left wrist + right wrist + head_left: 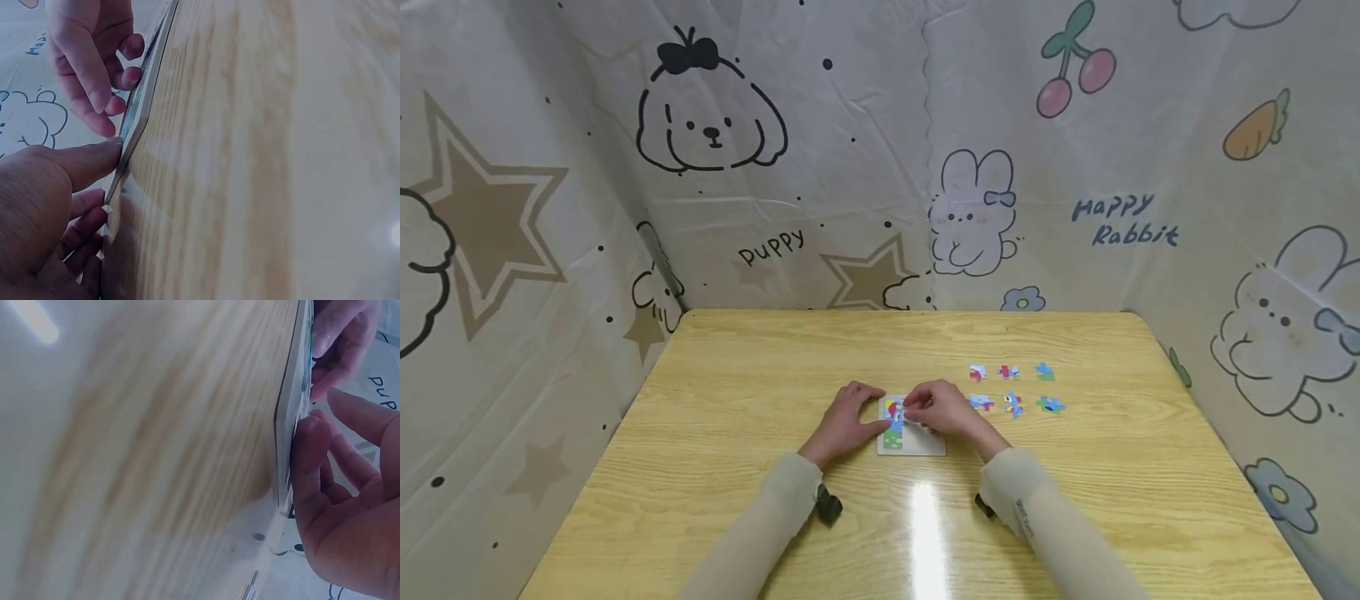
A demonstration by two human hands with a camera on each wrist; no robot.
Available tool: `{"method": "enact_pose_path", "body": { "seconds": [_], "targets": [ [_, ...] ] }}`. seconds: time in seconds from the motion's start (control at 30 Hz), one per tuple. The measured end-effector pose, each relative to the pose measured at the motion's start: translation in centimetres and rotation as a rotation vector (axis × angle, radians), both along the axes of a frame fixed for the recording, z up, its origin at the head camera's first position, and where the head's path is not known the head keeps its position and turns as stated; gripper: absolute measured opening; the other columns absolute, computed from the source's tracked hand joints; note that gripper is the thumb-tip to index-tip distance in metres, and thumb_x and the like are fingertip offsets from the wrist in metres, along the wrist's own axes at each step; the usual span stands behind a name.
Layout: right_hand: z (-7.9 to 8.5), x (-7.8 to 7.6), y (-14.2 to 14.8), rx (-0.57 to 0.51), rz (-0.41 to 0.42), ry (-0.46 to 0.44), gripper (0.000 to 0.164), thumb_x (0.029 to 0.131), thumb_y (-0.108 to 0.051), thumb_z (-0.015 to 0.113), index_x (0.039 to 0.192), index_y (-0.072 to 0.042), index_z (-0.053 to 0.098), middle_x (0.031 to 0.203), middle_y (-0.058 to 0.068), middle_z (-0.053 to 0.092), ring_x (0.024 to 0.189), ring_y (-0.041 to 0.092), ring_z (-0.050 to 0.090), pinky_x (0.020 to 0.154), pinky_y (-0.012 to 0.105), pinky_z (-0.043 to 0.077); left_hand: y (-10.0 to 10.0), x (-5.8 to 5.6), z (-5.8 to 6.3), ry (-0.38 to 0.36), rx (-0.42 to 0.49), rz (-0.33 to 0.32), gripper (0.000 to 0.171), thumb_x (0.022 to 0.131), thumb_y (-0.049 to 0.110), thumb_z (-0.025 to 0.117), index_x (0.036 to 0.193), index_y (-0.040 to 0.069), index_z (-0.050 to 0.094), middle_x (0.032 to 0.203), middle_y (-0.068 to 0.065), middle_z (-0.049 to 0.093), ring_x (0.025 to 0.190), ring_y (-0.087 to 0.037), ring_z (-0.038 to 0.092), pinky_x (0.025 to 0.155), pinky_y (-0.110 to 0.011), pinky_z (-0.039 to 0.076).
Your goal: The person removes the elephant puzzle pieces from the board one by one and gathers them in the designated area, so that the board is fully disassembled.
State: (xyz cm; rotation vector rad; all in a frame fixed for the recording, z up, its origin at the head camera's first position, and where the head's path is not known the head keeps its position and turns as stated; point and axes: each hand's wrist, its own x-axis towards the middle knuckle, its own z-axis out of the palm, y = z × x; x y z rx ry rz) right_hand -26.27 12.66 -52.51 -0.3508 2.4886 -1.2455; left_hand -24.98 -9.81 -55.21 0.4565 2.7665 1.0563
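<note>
A small white puzzle board (925,445) lies on the table, with colorful pieces (892,435) fitted down its left column. My left hand (846,423) holds the board at its left side, the thumb over its face and the index finger at the upper left corner. Over the upper part of the board, my right hand (942,408) touches the surface with its fingertips beside the fitted pieces. In the right wrist view, a fingertip (312,434) of that hand rests on the board, and no loose piece shows between the fingers. The hand hides part of the board.
Several loose puzzle pieces lie in two rows right of the board, including a blue-green piece (1045,372) and a blue piece (1013,405). The nearer row's left piece (981,402) is close to my right hand. Printed cloth (865,200) hangs around the wooden table (737,367).
</note>
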Motion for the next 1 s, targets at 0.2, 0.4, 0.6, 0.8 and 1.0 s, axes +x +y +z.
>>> {"method": "enact_pose_path", "body": {
  "seconds": [0.2,0.4,0.6,0.8,1.0],
  "targets": [
    [-0.1,-0.2,-0.8,0.052,-0.018,0.012,0.011,0.092,-0.013,0.078,0.103,-0.008,0.078,0.087,0.002,0.068,0.067,0.013,0.058,0.058,0.023,0.049,-0.2,0.0,-0.1,-0.002,-0.002,-0.004,0.054,0.096,0.038,0.075,0.142,0.015,0.061,0.140,-0.008,0.055,0.136,-0.030,0.047,0.118,-0.053,0.039],
    [-0.1,-0.3,-1.2,0.066,-0.020,0.008,0.008,0.092,-0.012,0.079,0.099,-0.008,0.078,0.086,0.002,0.068,0.070,0.013,0.057,0.060,0.024,0.047,-0.2,0.0,-0.1,0.002,0.001,-0.011,0.054,0.096,0.038,0.075,0.142,0.015,0.061,0.140,-0.009,0.055,0.136,-0.031,0.047,0.118,-0.054,0.039],
    [-0.3,-0.5,-1.1,0.068,-0.015,0.020,0.007,0.091,-0.010,0.080,0.096,-0.008,0.076,0.084,0.001,0.066,0.070,0.013,0.056,0.062,0.024,0.047,-0.1,-0.1,-0.2,0.006,-0.004,-0.010,0.053,0.096,0.038,0.075,0.142,0.015,0.061,0.141,-0.009,0.055,0.136,-0.031,0.046,0.118,-0.054,0.039],
    [-0.5,-0.7,-1.3,0.085,-0.023,0.037,0.006,0.090,-0.010,0.080,0.094,-0.010,0.075,0.083,0.001,0.067,0.073,0.014,0.058,0.065,0.024,0.047,-0.1,0.0,0.0,0.012,-0.001,-0.012,0.053,0.096,0.037,0.075,0.141,0.013,0.061,0.140,-0.010,0.055,0.136,-0.031,0.047,0.117,-0.054,0.039],
    [-0.7,-0.7,-1.5,0.100,-0.042,0.049,0.008,0.089,-0.010,0.082,0.092,-0.010,0.075,0.083,0.000,0.068,0.076,0.013,0.059,0.070,0.025,0.047,0.0,0.2,0.1,0.023,0.012,-0.017,0.053,0.096,0.036,0.075,0.141,0.011,0.061,0.140,-0.011,0.056,0.136,-0.032,0.047,0.117,-0.053,0.039]
  ]
}}
